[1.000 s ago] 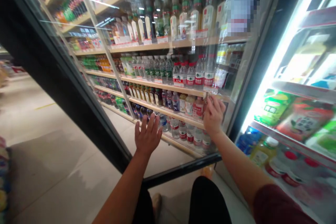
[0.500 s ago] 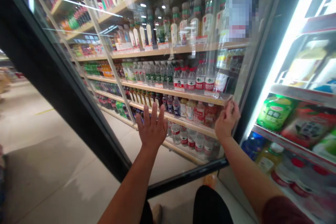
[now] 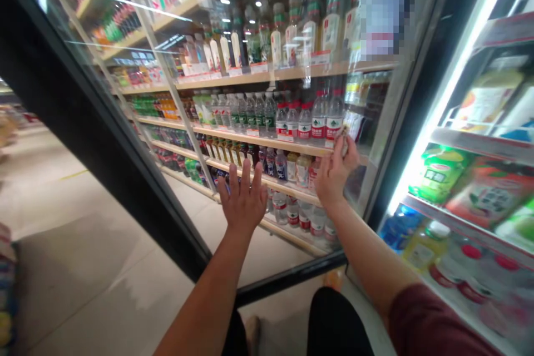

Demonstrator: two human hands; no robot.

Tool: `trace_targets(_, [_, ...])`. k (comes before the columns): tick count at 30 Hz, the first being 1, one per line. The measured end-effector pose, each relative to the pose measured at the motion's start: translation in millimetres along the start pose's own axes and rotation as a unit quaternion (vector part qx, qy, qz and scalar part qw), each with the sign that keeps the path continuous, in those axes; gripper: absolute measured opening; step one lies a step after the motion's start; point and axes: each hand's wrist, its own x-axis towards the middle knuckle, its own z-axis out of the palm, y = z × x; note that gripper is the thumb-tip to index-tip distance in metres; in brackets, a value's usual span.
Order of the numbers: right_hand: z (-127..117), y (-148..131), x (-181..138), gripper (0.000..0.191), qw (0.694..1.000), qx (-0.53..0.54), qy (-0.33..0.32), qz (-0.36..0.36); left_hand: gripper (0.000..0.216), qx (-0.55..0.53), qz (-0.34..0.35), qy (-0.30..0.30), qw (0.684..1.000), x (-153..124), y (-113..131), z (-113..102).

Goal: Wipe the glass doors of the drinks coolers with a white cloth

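Glass door (image 3: 290, 278): quantity one, swung out beside the lit cooler (image 3: 492, 142). Left hand (image 3: 243, 203): empty, fingers spread toward the pane above its lower edge, presumably to steady the door; contact cannot be confirmed. Right hand (image 3: 336, 175): fingertips pinching one small item (image 3: 344, 133), too small to identify, near the pane's right edge; the pinch presumably keeps it against the glass. Red-capped bottles (image 3: 319, 119) beyond the pane, shelf's right end: at least five.
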Motion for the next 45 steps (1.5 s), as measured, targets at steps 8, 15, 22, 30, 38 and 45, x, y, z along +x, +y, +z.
trace_targets(8, [-12.5,-30.1,-73.1,0.054,0.978,0.081,-0.082,-0.173,0.067,0.024,0.022,0.025,0.999,3.4,2.0,-3.0])
trace_targets(15, [11.1,-80.3,20.2,0.051,0.984,0.084,-0.061,-0.143,0.064,0.003,0.011,0.015,1.000,2.0,0.7,-0.6])
trace_targets(22, [1.0,-64.2,-62.9,0.055,0.973,0.079,-0.077,-0.202,0.061,-0.024,0.001,0.003,1.000,-1.1,-1.3,0.3])
trace_targets(30, [14.0,-77.1,36.1,0.046,0.987,0.066,-0.051,-0.134,0.054,-0.031,-0.010,-0.006,0.999,-0.1,-2.1,2.0])
trace_targets(38, [-0.1,-58.8,-26.4,0.042,0.956,0.110,-0.154,-0.222,0.058,-0.014,0.010,0.014,1.000,-2.0,-3.2,2.2])
trace_targets(45, [0.9,-40.9,22.4,0.047,0.985,0.106,-0.027,-0.132,0.062,-0.005,0.014,0.018,1.000,-0.2,-1.9,0.6])
